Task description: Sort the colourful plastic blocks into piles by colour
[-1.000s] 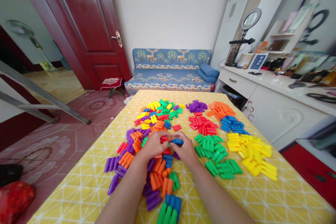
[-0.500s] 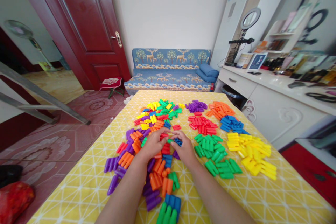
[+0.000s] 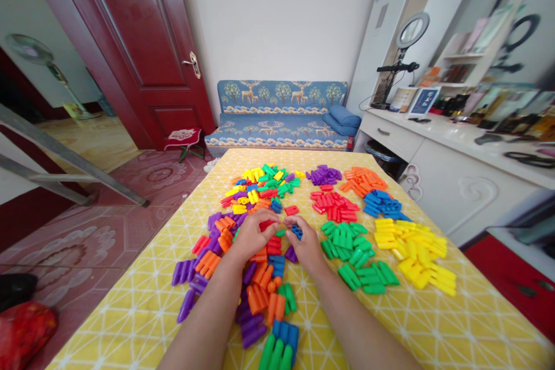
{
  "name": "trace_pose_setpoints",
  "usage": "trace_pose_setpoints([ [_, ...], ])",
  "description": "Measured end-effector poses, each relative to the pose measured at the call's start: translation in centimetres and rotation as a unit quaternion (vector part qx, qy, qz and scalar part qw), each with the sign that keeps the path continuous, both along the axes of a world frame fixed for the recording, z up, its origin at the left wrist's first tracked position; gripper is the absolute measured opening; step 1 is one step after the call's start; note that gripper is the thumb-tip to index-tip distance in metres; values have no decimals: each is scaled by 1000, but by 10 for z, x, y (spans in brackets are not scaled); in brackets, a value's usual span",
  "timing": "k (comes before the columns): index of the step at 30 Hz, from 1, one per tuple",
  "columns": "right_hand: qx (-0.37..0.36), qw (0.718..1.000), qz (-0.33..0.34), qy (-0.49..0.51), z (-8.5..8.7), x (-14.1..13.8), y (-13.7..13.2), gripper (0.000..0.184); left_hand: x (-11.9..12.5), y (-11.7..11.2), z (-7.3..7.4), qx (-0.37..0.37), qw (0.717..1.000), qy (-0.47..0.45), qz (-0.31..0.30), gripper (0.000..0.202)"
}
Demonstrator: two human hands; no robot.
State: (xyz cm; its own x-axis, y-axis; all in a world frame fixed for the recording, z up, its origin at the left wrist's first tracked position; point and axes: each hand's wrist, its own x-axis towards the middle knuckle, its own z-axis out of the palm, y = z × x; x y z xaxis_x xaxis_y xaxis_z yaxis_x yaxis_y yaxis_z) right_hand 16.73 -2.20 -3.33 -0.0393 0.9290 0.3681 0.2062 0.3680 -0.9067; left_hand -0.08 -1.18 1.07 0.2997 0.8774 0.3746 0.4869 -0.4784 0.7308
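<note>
blue block (image 3: 297, 232) is in the right hand (image 3: 309, 244), thumb and fingers pinching it, just over the mixed pile (image 3: 258, 299). we judge it light, stiff plastic, a bit slick, hard to break; best held by its long sides. left hand (image 3: 255, 236) has curled fingers by a green piece (image 3: 281, 233); we can't tell if they grip it. under everything, yellow patterned tablecloth (image 3: 139, 306). beyond, we see a blue sofa (image 3: 281, 127), dark red door (image 3: 134, 17), white dresser (image 3: 459, 176) on the right.
</note>
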Motion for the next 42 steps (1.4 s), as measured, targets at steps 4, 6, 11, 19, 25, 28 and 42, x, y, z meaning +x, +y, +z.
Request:
trace_pose_setpoints([
  [4,10,999,31,-34,0,0,0,42,1,-1,-4,-4,999,37,32,18],
  [6,19,999,37,-32,0,-1,-1,46,0,0,-5,9,998,52,25,19],
  [11,61,997,38,0,3,-2,-7,58,1,1,-5,31,997,67,-36,25],
  [19,81,993,77,-28,10,-5,-15,60,3,-3,1,2,997,28,-68,21],
  [25,57,995,77,-1,11,-4,-16,57,2,-1,0,-23,998,-30,-45,20],
  [28,29,995,80,41,13,-2,-14,49,0,0,-2,-32,996,-76,-16,22],
  [42,-3,998,47,42,14,-4,-10,42,-1,1,-1,-23,995,-93,-7,34],
])
